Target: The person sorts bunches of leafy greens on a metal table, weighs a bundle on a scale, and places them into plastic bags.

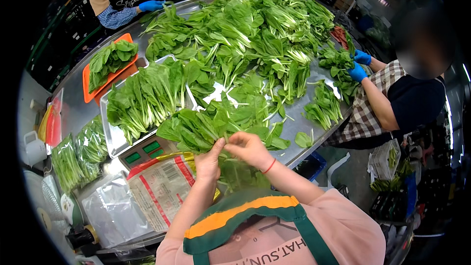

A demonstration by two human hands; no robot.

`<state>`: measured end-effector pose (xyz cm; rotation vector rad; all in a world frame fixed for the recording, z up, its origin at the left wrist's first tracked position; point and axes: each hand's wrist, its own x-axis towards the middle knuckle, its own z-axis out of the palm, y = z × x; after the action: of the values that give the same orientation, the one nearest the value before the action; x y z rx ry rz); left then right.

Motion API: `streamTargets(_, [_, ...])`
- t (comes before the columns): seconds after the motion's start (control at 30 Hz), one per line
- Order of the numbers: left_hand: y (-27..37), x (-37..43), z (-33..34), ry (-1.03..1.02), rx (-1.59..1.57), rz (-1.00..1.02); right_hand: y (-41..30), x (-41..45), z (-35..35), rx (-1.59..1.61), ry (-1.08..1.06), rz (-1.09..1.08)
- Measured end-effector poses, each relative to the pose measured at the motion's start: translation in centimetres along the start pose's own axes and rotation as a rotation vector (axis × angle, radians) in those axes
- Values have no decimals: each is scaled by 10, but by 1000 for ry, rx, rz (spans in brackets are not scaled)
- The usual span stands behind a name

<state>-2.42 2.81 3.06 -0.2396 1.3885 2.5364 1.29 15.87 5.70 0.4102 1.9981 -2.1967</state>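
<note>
A bunch of leafy greens (193, 129) is in my left hand (206, 163), its leaves pointing up and to the left and the thumb pressed along the stalks. My right hand (252, 151) meets it there, thumb and fingertips pinched at the stalks. Loose leaves (244, 173) hang below my hands, partly hidden by them. Left of the bunch, a metal tray (106, 132) holds a row of greens (147, 95) with pale stalks. Under the tray's near edge sits a weighing scale (141, 152) with green displays. A large heap of greens (250, 40) covers the steel table (300, 112) beyond.
An orange basket (87, 84) of greens stands behind the tray. To the left lie bagged greens (66, 165), clear plastic bags (114, 209) and a printed plastic sack (160, 191), near a white jug (35, 149) and a fan (42, 200). Gloved co-workers (384, 95) handle greens around the table.
</note>
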Motion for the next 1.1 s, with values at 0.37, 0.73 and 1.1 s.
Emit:
streamTargets(0.37, [11, -8, 6, -49, -219, -205, 38, 30, -13, 755, 385, 136])
streamTargets(0.73, [11, -10, 1, -378, 1243, 480, 13, 8, 11, 220, 151, -297])
streamTargets(1.1, [24, -10, -20, -602, 1283, 226, -15, 15, -44, 765, 111, -186])
